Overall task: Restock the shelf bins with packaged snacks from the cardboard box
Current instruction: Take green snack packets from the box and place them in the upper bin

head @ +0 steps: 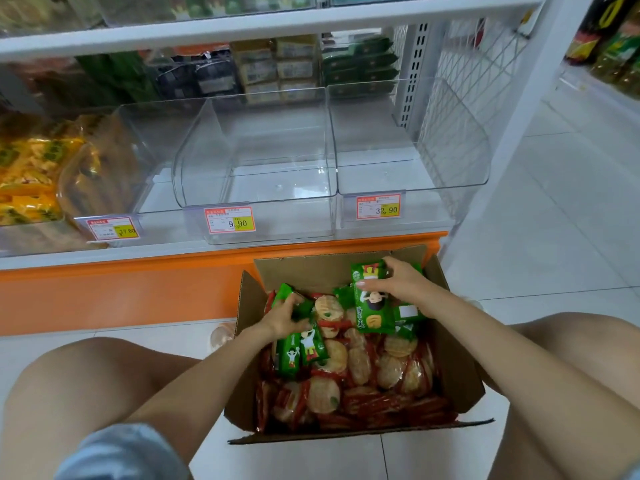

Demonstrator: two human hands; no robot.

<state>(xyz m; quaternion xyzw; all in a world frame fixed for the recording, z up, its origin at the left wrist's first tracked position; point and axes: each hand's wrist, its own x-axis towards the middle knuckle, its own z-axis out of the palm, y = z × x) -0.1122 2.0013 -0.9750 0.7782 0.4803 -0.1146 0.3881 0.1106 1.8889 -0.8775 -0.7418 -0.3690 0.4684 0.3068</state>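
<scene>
Green snack packets (372,306) lie in the cardboard box (457,355) at lower centre. Several are clasped by the right hand (398,282) and more are gripped by the left hand (282,317), probably so that whole bundles can be carried to the unfilled clear bins (256,199) above.

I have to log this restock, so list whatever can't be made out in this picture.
Head view:
- Price tags: small print too small to read.
- Cardboard box bottom: buried under red packs.
- Count of green packs held: covered by the left hand and right hand.
- Boxes at the back of the shelf: blurred, labels unreadable.
</scene>
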